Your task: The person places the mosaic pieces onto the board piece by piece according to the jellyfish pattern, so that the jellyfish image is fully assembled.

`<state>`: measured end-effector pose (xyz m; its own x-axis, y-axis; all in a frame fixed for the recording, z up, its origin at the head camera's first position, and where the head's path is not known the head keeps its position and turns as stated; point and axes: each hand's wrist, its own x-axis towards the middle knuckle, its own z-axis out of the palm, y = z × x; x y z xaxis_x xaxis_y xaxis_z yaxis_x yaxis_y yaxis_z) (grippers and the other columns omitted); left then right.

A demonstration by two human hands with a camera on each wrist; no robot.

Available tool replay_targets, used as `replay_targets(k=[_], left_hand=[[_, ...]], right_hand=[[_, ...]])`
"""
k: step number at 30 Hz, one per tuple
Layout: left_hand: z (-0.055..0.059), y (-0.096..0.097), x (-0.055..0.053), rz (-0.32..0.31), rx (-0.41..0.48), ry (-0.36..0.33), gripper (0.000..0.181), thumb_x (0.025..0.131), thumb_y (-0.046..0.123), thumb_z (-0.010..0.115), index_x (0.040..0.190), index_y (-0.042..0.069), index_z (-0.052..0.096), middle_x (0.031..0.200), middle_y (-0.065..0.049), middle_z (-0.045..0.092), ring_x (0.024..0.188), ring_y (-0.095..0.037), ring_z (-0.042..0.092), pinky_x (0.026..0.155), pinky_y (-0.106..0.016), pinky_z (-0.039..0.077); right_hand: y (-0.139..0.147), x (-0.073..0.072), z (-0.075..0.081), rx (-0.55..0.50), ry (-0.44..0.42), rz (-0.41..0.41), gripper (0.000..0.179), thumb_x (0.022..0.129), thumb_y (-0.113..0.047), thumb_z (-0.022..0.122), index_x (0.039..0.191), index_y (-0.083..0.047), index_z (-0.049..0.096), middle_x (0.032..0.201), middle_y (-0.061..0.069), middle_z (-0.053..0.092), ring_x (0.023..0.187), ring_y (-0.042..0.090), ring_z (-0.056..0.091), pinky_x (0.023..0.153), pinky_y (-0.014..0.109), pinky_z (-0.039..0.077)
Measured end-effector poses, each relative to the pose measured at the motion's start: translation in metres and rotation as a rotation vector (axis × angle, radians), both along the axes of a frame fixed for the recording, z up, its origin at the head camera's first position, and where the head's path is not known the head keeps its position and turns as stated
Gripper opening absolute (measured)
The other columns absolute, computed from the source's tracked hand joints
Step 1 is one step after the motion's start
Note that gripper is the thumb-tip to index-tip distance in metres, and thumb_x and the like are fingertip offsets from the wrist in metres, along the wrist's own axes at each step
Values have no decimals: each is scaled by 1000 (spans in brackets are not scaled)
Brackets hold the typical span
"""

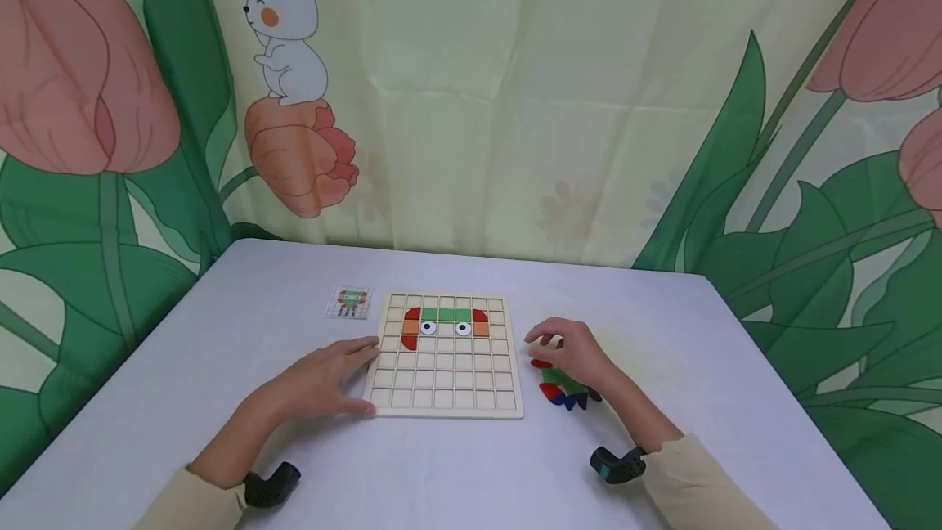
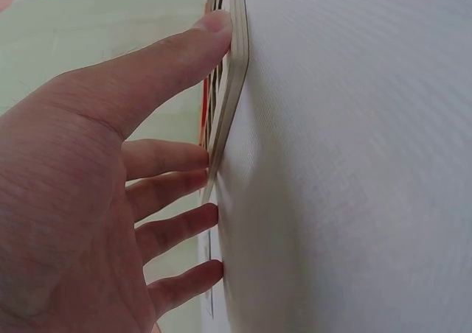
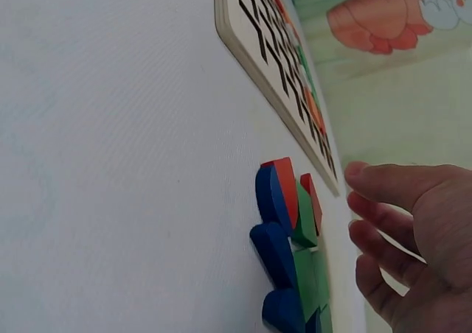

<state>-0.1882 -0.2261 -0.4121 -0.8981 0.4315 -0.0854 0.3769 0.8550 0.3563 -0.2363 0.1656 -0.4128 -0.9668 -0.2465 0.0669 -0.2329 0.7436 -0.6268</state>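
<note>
A wooden grid board (image 1: 445, 409) lies flat on the table. Along its upper rows sit green squares (image 1: 446, 315), two eye pieces (image 1: 428, 328), orange squares (image 1: 481, 330) and red rounded pieces (image 1: 409, 343). My left hand (image 1: 324, 383) rests at the board's left side, thumb on the near corner and fingertips by the edge; the left wrist view shows those fingers (image 2: 181, 222) fairly straight. Over a small pile of green pieces (image 1: 565, 381), red pieces (image 1: 550, 392) and blue pieces (image 3: 273, 256), my right hand (image 1: 577, 348) hovers with fingers loosely bent. Nothing shows between its fingertips.
A small picture card (image 1: 349, 303) with a green and red figure on a grid lies behind the board's left side. The white tablecloth (image 1: 441, 473) runs back to a curtain (image 1: 471, 105) printed with tulips and a rabbit. Each wrist carries a black device (image 1: 618, 464).
</note>
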Motion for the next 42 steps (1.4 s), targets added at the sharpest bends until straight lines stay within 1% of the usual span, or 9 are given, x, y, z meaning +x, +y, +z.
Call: replay_targets(k=[4,7,12,15,19,22,29,33,42], left_hand=[[0,-1,0,1,-4,15,89,71,56,78,143,13,48,155,-4,37,142,-33,36,109,-58,36],[0,-1,0,-12,-6,25,89,72,56,78,143,11,48,155,-5,38,141,-33,37,107,-59,37],[-1,-1,0,-16,2,16,90,71,58,77,143,12,48,155,-5,38,140,-34,37,107,-59,37],[-2,-1,1,-12,10,6,91,71,58,77,143,12,48,154,-6,38,140,-34,38,107,-59,37],[-3,-1,2,-4,5,-2,91,70,58,78,143,12,48,154,-6,38,140,-35,38,107,-59,37],[-3,0,3,-2,-6,-1,91,70,58,78,143,12,48,154,-6,38,140,-34,37,107,-59,37],[1,-1,0,-4,-9,6,91,70,58,78,143,12,47,155,-6,37,141,-34,36,108,-59,36],[0,-1,-1,-4,-5,17,91,70,58,78,143,12,47,155,-6,37,141,-34,36,108,-59,36],[0,-1,-1,-17,5,11,90,71,56,78,143,11,48,154,-5,38,140,-33,37,108,-57,37]], right_hand=[[12,5,0,3,2,-21,11,85,-17,74,96,-20,74,97,-4,70,90,15,58,72,25,52],[21,9,1,1,-7,-27,12,85,-17,73,97,-19,74,99,-3,70,90,15,58,72,24,52],[39,17,1,27,-10,-38,13,86,-15,73,98,-18,73,99,-2,70,90,16,58,72,22,52],[51,22,1,40,-17,-58,13,85,-14,74,98,-17,74,96,-1,69,88,16,57,71,20,52],[66,27,1,49,-12,-50,15,83,-11,75,97,-14,74,90,0,66,85,16,55,69,18,50],[73,29,1,72,7,-19,16,82,-8,75,97,-14,75,88,0,66,83,16,54,68,18,50],[80,26,-2,103,50,-3,16,81,-5,75,89,-19,76,95,-1,70,85,14,57,68,17,51],[80,24,-1,99,67,-17,15,82,-5,74,88,-19,76,94,-1,69,83,13,56,68,17,50],[77,24,0,127,27,-38,17,80,-8,77,93,-17,75,88,-2,65,83,16,53,68,19,48]])
